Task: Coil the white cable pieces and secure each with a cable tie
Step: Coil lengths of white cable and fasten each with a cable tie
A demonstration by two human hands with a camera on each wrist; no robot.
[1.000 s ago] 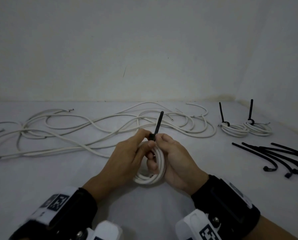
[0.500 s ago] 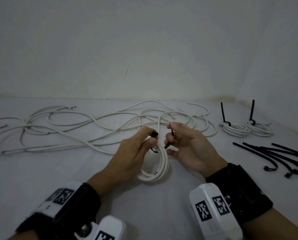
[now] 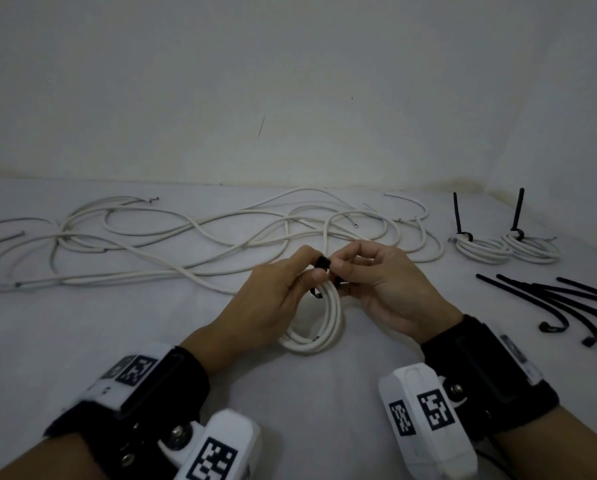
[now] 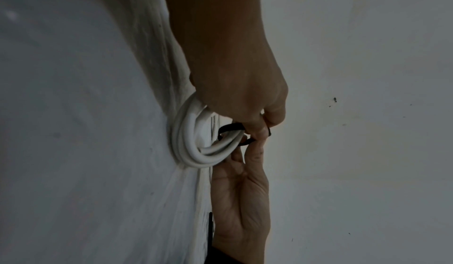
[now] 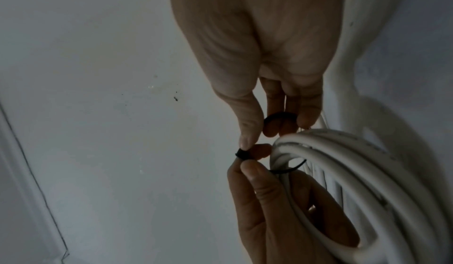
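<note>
A small coil of white cable (image 3: 319,329) stands on its edge on the white surface between my hands. A black cable tie (image 3: 322,262) is looped round the top of the coil. My left hand (image 3: 319,273) holds the coil top and pinches the tie's head between thumb and forefinger. My right hand (image 3: 338,271) touches it from the right and pinches the tie's bent tail (image 5: 279,116) in its curled fingers. The left wrist view shows the tie loop (image 4: 230,128) lying loose round the cable strands (image 4: 193,146).
A tangle of loose white cables (image 3: 186,237) sprawls across the back of the surface. Two tied coils (image 3: 480,249) (image 3: 532,251) lie at the back right, their tie tails upright. Several spare black ties (image 3: 567,306) lie at the right. A wall rises close behind.
The tie's tail stood straight up, then my right hand drew it off to the right. Now that hand is back against the left one, with the tail bent down.
</note>
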